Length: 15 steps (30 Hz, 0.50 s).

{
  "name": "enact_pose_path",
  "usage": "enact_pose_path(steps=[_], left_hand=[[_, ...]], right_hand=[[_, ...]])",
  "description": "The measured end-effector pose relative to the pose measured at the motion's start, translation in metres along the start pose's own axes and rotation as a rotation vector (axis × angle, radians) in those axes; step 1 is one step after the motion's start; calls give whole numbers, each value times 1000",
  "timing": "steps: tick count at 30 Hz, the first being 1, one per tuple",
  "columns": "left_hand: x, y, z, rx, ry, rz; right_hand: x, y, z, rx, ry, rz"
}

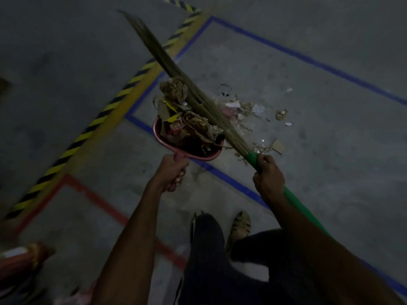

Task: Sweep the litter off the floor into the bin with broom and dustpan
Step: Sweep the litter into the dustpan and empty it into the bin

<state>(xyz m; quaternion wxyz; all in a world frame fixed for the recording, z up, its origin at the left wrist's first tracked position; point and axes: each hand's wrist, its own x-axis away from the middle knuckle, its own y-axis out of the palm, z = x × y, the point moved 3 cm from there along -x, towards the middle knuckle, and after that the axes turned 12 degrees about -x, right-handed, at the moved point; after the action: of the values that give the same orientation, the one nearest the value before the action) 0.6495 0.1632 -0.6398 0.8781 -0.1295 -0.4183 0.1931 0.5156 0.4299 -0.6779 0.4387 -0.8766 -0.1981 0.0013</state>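
Note:
A red dustpan (167, 143) is heaped with crumpled brown paper and yellow scraps (182, 115). My left hand (172, 170) grips its handle from below. My right hand (267, 173) grips the green handle (295, 201) of a grass broom. Its long bristles (171, 64) lie across the top of the heap and stretch up to the left. Loose litter (259, 113), made of paper bits, clear plastic and a cardboard piece, lies on the grey floor right of the pan. No bin is clearly in view.
Blue tape lines (308, 59) box in the floor area. A yellow-black hazard stripe (110, 106) runs diagonally at left, and red tape (105, 205) lies below it. My legs and a sandalled foot (240, 225) stand at the bottom. A reddish object (19, 260) sits at the lower left edge.

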Motion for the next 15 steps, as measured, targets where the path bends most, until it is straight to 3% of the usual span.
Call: enact_pose_path(steps=[5,9,15], left_hand=[[110,-16,5,88,-31,72],[174,5,-1,146,-14,124],[257,58,-22,264,-46,233]], right_hand=[[65,-46,-48,-31,-60,-48],[109,-74,-40,-28,-57,-80],[150,-118,-11,-42,-215,-164]])
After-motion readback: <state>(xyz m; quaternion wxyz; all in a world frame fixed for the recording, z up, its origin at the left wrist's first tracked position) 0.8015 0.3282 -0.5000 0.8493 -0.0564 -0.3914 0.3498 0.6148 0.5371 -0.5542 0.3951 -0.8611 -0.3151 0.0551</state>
